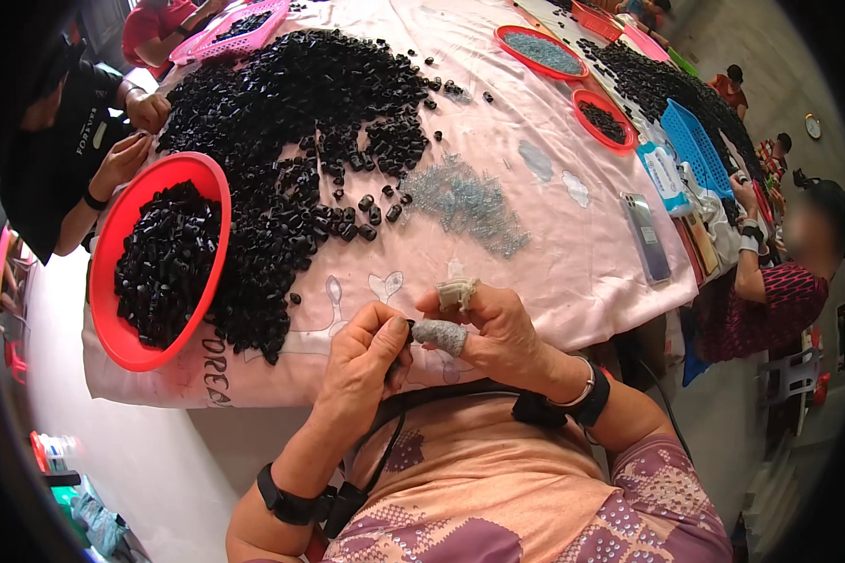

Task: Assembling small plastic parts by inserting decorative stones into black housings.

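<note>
My left hand [364, 349] is closed in a pinch on a small black plastic piece [409, 330], mostly covered by the fingertips. Close against it, my right hand [498, 328] has its fingers curled inward, with a grey cover [440, 336] on the thumb and a beige cover [457, 295] on a finger. Whatever sits between the right fingertips is too small to make out. Beyond both hands spreads a big heap of black plastic pieces [282, 113]. A pile of thin, translucent bluish pieces [465, 202] lies to its right on the pink cloth [554, 272].
At the left stands a red basin [218, 272] of black pieces. Two red trays [573, 75] [620, 145], a blue basket [695, 141], a wipes pack [662, 178] and a phone [646, 239] lie at right. A co-worker's hands [131, 141] are at the left edge; another person [770, 291] sits right.
</note>
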Available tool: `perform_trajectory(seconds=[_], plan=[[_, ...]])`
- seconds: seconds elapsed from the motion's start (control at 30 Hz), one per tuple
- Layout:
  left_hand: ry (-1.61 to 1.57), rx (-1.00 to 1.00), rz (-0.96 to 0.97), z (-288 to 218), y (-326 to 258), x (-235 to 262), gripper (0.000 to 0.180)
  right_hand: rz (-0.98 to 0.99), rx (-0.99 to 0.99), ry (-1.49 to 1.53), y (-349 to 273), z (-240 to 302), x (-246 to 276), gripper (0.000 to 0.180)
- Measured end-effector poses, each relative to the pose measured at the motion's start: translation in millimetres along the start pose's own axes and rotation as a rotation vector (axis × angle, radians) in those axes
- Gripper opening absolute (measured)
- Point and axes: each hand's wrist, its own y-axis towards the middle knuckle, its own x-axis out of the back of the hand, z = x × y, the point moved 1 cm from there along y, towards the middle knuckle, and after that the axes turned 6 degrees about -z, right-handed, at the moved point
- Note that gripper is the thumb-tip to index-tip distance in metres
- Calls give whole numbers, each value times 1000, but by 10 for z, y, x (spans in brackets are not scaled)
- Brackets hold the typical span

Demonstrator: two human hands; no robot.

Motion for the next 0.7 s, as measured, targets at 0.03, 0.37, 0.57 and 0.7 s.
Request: perform_trajectory(seconds=[0.03, 0.37, 0.57, 0.7], plan=[[1, -2, 1, -6, 0, -4, 16, -3, -24, 44, 3, 7, 4, 24], [8, 71, -22, -66, -13, -20, 18, 6, 122, -435, 571, 11, 137, 26], [18, 64, 11, -70, -19, -22, 18, 75, 397, -745, 973, -98, 99, 30], [-3, 64, -13, -78, -19, 10, 16, 124, 377, -768, 824, -98, 91, 28]])
